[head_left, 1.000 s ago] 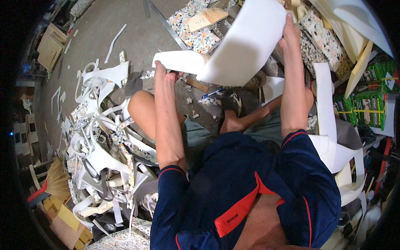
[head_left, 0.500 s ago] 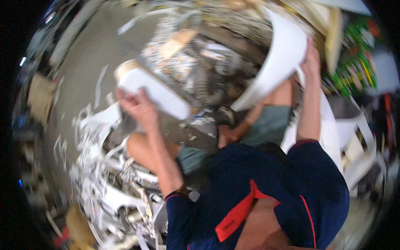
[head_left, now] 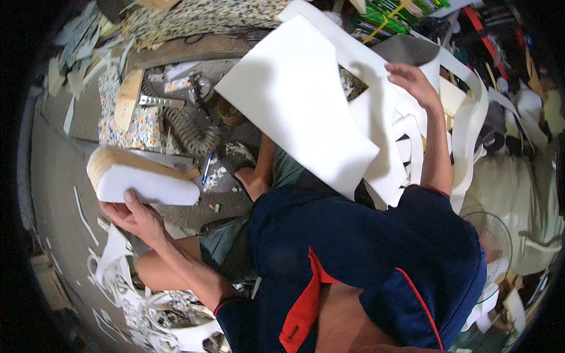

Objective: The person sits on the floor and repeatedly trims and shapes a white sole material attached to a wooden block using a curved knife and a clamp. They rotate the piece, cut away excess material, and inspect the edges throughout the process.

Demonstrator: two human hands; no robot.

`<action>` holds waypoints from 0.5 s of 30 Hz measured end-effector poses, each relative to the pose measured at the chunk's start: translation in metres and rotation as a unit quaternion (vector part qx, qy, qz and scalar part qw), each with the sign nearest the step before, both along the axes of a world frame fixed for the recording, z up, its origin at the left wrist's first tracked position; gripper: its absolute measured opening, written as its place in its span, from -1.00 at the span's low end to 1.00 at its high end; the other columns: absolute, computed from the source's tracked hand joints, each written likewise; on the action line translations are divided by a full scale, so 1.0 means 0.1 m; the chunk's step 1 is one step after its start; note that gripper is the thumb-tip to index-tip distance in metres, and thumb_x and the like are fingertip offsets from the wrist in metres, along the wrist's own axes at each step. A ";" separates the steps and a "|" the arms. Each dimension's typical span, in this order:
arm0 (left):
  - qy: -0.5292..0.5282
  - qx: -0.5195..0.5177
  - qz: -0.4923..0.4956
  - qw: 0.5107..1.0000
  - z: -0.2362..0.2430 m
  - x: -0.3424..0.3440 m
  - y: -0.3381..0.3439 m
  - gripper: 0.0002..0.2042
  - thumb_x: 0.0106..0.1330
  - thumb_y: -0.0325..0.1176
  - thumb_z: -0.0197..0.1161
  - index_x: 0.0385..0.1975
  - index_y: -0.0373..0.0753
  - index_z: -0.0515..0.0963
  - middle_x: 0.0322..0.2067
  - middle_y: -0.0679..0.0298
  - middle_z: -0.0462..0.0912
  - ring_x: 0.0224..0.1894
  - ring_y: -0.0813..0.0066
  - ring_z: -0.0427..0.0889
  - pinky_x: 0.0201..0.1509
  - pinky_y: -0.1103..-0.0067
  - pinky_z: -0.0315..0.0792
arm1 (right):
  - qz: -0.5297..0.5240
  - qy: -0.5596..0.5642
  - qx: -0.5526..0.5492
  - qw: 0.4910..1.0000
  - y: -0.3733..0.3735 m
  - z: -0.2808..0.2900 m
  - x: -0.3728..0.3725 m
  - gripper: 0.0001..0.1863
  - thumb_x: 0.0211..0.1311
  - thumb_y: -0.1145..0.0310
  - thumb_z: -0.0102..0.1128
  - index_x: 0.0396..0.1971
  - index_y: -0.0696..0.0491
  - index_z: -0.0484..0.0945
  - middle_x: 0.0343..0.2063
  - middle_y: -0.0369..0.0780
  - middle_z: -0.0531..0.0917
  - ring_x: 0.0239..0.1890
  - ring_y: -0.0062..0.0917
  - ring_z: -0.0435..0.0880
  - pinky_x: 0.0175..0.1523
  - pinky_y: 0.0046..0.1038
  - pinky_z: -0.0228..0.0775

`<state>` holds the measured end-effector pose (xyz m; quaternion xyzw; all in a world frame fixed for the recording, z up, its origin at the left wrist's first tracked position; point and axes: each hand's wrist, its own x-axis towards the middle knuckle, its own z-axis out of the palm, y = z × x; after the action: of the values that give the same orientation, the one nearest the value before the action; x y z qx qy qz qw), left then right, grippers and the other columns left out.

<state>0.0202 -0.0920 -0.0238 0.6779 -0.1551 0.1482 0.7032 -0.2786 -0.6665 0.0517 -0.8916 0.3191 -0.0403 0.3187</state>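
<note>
My left hand (head_left: pixel 134 216) grips the near edge of a long block (head_left: pixel 150 187) with a white foam face and tan, wood-like sides. The thumb presses on the white face; the other fingers are mostly hidden under it. A large white foam sheet (head_left: pixel 294 88) with a curved cut edge spreads out in front of me, tilted over the pile. Right of it, my right hand (head_left: pixel 415 85) is empty with its fingers stretched out, above white foam offcuts (head_left: pixel 379 126).
Beyond my feet lie a coiled grey hose (head_left: pixel 191 132), a blue pen (head_left: pixel 207 168), a wooden piece (head_left: pixel 128 100) and speckled foam (head_left: pixel 112 117). White scraps (head_left: pixel 165 317) heap up at my left. A fan (head_left: pixel 491 244) stands at the right, below green packages (head_left: pixel 394 17).
My right hand has let go of the white foam sheet, which now lies in front of me. My left hand has closed on the block's edge. The view has turned to the right.
</note>
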 end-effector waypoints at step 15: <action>0.034 -0.004 -0.033 0.999 -0.02 -0.14 -0.08 -0.25 0.25 -0.47 0.34 0.41 -0.28 0.10 0.25 0.04 0.37 0.24 0.25 0.43 0.32 0.35 0.32 | -0.084 0.010 0.144 0.986 1.07 -0.60 1.38 0.09 -0.01 -0.13 0.48 0.23 0.50 0.23 0.01 0.21 0.56 -0.06 -0.13 0.67 0.05 -0.28 0.54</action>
<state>0.0060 -0.1001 -0.0254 0.6739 -0.1530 0.1024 0.7155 -0.1410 -0.5596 -0.0083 -0.8069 0.3983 -0.0115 0.4360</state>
